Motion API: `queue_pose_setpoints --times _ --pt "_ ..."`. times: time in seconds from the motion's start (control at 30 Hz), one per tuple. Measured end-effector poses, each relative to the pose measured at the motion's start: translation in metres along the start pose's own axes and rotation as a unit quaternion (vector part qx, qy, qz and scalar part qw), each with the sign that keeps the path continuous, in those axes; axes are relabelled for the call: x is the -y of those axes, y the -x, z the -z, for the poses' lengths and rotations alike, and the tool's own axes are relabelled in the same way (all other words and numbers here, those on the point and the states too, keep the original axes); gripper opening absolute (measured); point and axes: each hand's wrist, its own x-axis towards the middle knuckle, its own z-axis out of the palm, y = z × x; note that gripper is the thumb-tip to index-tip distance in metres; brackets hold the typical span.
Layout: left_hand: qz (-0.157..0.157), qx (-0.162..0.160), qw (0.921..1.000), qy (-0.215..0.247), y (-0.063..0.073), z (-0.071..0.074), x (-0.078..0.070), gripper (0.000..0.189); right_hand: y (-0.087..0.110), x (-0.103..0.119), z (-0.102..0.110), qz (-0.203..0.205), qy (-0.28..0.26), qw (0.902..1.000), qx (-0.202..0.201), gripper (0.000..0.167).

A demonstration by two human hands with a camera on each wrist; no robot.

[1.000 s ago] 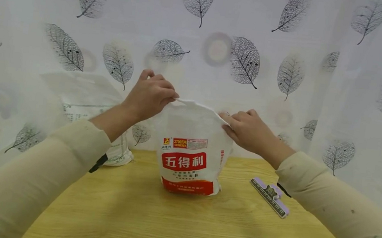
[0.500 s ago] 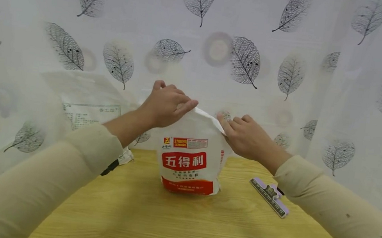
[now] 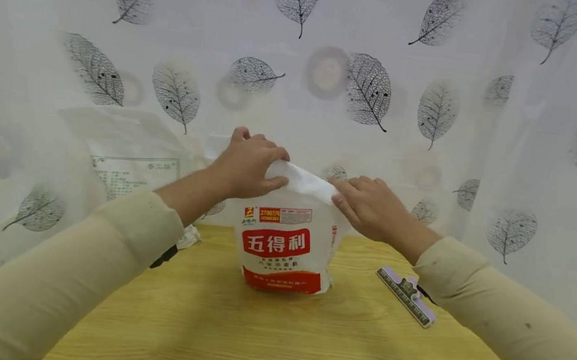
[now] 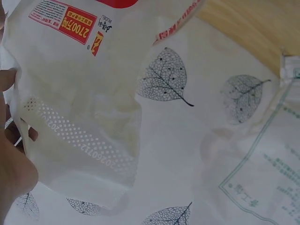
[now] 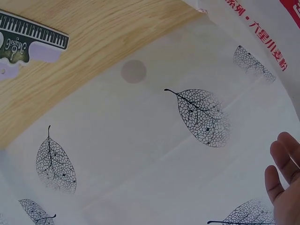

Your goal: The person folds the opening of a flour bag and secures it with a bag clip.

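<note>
A white flour bag (image 3: 291, 204) with red print stands upright on the table, its top edge folded over. My left hand (image 3: 249, 166) grips the left part of that fold, thumb in front and fingers behind. At the right end of the fold, my right hand (image 3: 373, 210) pinches the bag between thumb and forefinger. The left wrist view shows the bag's (image 4: 84, 79) upper panel with a dotted strip and a printed date, beside part of the left hand (image 4: 16, 176). In the right wrist view, the right hand's (image 5: 288, 180) other fingers stand off the bag's side.
A purple clip (image 3: 406, 296) with a piano-key pattern lies on the wooden table (image 3: 259, 343) right of the bag. Another white bag (image 3: 131, 153) with green print stands at the back left, partly behind my left arm. A leaf-patterned curtain (image 3: 319, 5) hangs behind.
The left hand has moved right and slightly down along the bag's top, and the right hand has lowered a little. The top edge has turned over into a wider fold.
</note>
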Motion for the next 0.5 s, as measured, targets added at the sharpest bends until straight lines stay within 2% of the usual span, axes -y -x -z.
queue_pose_setpoints --times 0.17,0.3,0.5 --pt "0.008 -0.017 0.9998 -0.002 0.0 -0.001 0.006 0.047 0.0 0.001 -0.005 -0.006 0.001 1.0 -0.001 0.04" --pt "0.033 -0.03 0.9989 0.013 0.0 0.0 0.014 0.051 -0.002 0.002 -0.007 0.001 -0.001 0.9998 -0.019 0.027" --pt "0.059 -0.069 0.9932 0.073 0.001 -0.001 0.026 0.039 -0.005 0.001 -0.008 -0.021 -0.017 0.9995 -0.016 0.018"
